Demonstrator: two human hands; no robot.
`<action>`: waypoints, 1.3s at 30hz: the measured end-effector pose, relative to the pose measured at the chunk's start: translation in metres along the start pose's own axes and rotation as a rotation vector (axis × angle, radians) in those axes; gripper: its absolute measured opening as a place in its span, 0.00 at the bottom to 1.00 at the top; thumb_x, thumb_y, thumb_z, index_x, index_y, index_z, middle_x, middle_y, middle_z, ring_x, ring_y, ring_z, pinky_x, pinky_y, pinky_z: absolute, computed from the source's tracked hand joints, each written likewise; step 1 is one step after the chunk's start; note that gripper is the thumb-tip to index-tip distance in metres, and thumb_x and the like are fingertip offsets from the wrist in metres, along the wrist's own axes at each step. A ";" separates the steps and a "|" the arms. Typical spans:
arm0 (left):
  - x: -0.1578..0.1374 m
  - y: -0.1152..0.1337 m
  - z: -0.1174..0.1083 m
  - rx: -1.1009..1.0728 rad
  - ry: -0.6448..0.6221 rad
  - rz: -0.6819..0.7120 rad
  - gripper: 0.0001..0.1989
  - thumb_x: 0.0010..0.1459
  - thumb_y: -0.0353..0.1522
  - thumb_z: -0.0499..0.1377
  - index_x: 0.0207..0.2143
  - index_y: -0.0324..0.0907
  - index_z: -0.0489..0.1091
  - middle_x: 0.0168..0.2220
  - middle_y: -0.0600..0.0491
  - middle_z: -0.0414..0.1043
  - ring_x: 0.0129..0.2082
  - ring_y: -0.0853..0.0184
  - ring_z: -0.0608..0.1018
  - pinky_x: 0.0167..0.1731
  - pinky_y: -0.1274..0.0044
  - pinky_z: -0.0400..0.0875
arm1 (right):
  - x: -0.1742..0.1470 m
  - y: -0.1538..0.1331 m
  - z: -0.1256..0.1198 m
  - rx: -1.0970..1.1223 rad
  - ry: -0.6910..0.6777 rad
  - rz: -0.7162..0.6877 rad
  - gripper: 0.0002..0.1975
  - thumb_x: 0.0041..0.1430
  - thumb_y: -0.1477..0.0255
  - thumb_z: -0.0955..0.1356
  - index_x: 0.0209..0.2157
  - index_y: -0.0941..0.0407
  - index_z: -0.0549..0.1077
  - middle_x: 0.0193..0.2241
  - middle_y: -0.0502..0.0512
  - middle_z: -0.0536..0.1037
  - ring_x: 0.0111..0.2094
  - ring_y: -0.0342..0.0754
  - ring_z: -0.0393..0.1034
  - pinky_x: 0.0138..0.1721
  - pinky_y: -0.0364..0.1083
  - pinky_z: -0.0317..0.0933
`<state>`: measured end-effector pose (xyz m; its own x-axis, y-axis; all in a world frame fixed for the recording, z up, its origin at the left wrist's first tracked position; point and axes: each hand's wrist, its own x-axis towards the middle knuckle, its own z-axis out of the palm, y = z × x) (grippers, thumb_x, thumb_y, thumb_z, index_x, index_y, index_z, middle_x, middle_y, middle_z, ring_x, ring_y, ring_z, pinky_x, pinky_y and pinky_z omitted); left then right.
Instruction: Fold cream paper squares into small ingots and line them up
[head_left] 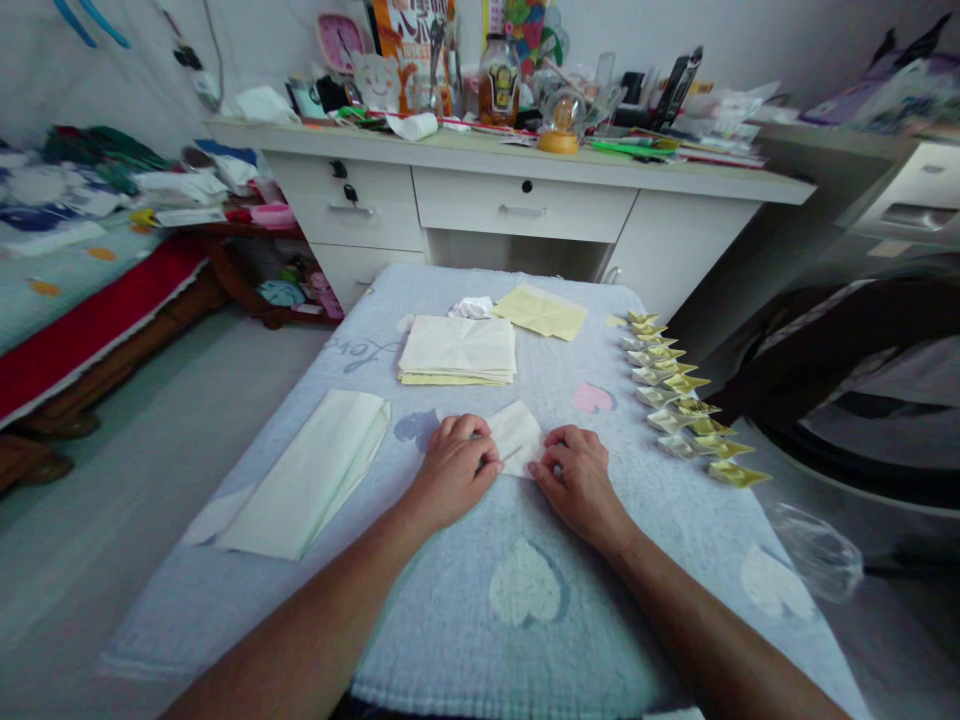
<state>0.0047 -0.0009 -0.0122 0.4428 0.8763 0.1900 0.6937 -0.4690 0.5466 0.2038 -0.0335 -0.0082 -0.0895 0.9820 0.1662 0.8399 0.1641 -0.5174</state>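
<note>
Head cam, small sheet: pale paper [517,432], lying on the heart-print cloth [450,625] between my two hands, centre front; prob. there b/c it's the easiest spot for both to reach.
L hand: my left hand [463,468], fingers curled well in, thumb + forefinger closed on the sheet's L edge; looks like a pinch to pin it flat.
R hand: my right hand [576,482], half curled, thumb + fingertips on the sheet's R edge; prob. bracing opp. side so paper can't skid. Exact pressure: can't tell.
Stack: white + yellow sheets [457,345], creased, just beyond hands; handy reach, I'd guess.
Yellow sheets: creased pair or so [544,312], R of stack, w/ crumpled white paper [472,307] nearby.
Long fold: thick white paper bundle [311,475], L side, prob. set off to leave work room.
Paper boats: white + yellow rows [686,384] along R edge, lined up, likely for easy count + out of elbow's way.
Desk: cluttered white desk [525,165], past the cloth's far end.
</note>
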 end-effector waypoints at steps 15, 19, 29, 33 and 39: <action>-0.001 0.000 0.000 0.005 -0.017 0.008 0.02 0.55 0.29 0.58 0.32 0.43 0.69 0.42 0.52 0.66 0.46 0.60 0.65 0.48 0.67 0.61 | 0.002 0.001 0.005 -0.027 0.023 0.021 0.10 0.54 0.71 0.70 0.20 0.56 0.72 0.38 0.56 0.72 0.43 0.53 0.61 0.46 0.53 0.54; 0.000 -0.001 -0.003 -0.014 -0.036 0.018 0.05 0.57 0.27 0.54 0.32 0.43 0.69 0.41 0.52 0.66 0.46 0.61 0.66 0.48 0.67 0.61 | 0.002 0.001 0.005 -0.023 0.030 0.017 0.10 0.54 0.71 0.70 0.20 0.56 0.72 0.38 0.56 0.72 0.42 0.53 0.61 0.45 0.53 0.54; 0.000 -0.001 -0.003 -0.026 -0.044 0.012 0.02 0.56 0.29 0.57 0.34 0.44 0.68 0.42 0.52 0.66 0.47 0.61 0.66 0.50 0.66 0.60 | 0.002 0.002 0.006 -0.034 0.043 0.003 0.10 0.54 0.71 0.70 0.20 0.55 0.72 0.38 0.57 0.72 0.42 0.54 0.61 0.45 0.54 0.55; -0.001 -0.001 -0.001 -0.007 -0.024 -0.006 0.04 0.54 0.31 0.59 0.34 0.44 0.68 0.43 0.52 0.66 0.47 0.60 0.66 0.49 0.66 0.60 | 0.001 0.002 0.006 -0.036 0.035 0.006 0.11 0.55 0.71 0.70 0.20 0.56 0.72 0.38 0.56 0.72 0.42 0.53 0.61 0.45 0.54 0.55; -0.001 0.001 0.000 0.005 -0.034 -0.027 0.03 0.54 0.29 0.58 0.33 0.44 0.68 0.43 0.52 0.65 0.47 0.60 0.65 0.49 0.66 0.60 | 0.001 0.002 0.006 -0.036 0.044 0.004 0.11 0.54 0.72 0.69 0.20 0.56 0.71 0.38 0.57 0.72 0.42 0.54 0.61 0.44 0.54 0.55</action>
<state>0.0051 -0.0019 -0.0113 0.4428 0.8845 0.1468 0.7086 -0.4456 0.5472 0.2018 -0.0312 -0.0144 -0.0634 0.9775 0.2012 0.8591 0.1561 -0.4874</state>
